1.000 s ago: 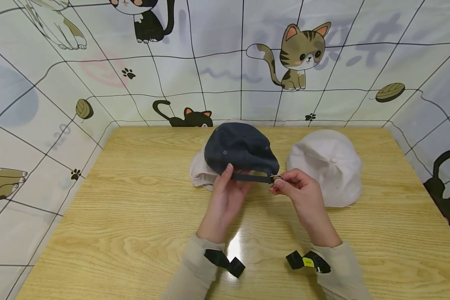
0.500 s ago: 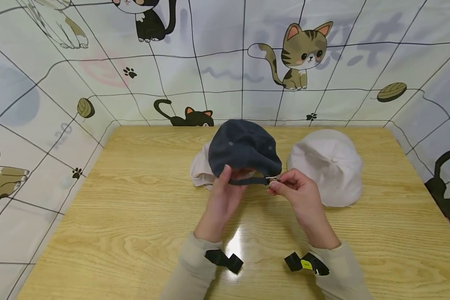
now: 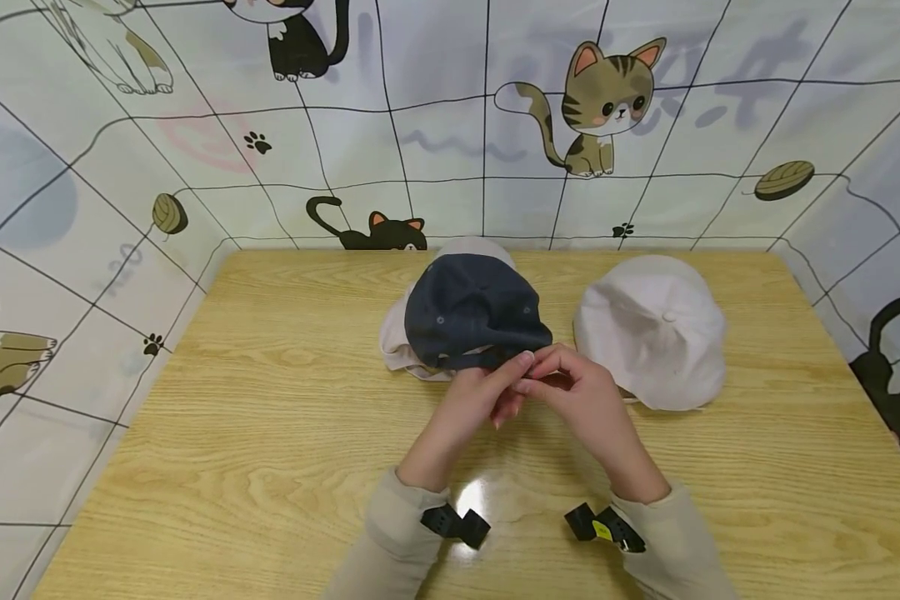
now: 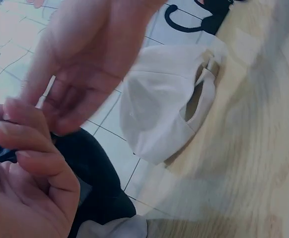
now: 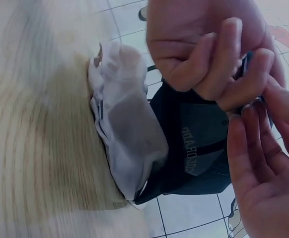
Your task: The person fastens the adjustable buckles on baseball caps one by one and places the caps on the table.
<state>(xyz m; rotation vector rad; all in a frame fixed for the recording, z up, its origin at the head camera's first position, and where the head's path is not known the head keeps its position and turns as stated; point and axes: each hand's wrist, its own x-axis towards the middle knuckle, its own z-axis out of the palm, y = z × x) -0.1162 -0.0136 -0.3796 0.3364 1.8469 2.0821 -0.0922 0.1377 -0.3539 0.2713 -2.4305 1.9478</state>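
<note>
A navy baseball cap [image 3: 472,300] is held up with its back opening toward me; its adjuster strap [image 3: 465,361] spans the opening. My left hand [image 3: 471,404] and right hand [image 3: 583,396] meet at the strap's right end, thumbs and fingertips pinching there. The fingers largely hide the buckle. In the left wrist view a thin pale edge, perhaps the metal clasp [image 4: 46,91], shows by the right hand's fingers. Lettering shows inside the navy cap [image 5: 199,148] in the right wrist view, where both hands' fingertips come together over the strap.
A white cap [image 3: 648,329] sits on the wooden table [image 3: 255,467] to the right. Another pale cap [image 3: 397,337] lies behind and left of the navy one. A cat-print cloth [image 3: 450,150] hangs behind and along the sides.
My left hand has moved right from the strap's left part to its right end, meeting the right hand. The navy cap rose slightly, then sank and shifted left.
</note>
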